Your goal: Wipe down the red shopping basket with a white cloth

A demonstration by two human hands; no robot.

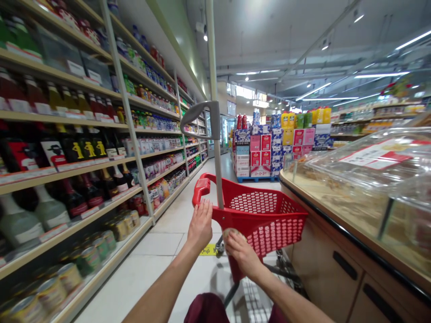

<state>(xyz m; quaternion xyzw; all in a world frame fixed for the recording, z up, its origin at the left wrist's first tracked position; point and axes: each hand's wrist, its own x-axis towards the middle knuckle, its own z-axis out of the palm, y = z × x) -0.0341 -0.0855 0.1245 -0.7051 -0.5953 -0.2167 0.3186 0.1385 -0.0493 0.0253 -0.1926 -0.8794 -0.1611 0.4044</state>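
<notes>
The cart (262, 217) stands in the aisle (161, 244), between shelves (126, 103) on the left and a counter (319, 260) on the right. Bottles (88, 147) line the shelves above cans (90, 259). Lids (370, 154), seemingly overlapping, lie atop the counter. Beyond the cart, boxes (256, 159) stand stacked on a pallet (258, 179).

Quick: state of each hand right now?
Left hand: at the red cart, fingers together; whether it grips cannot be told.
Right hand: holding a small tan item.
</notes>
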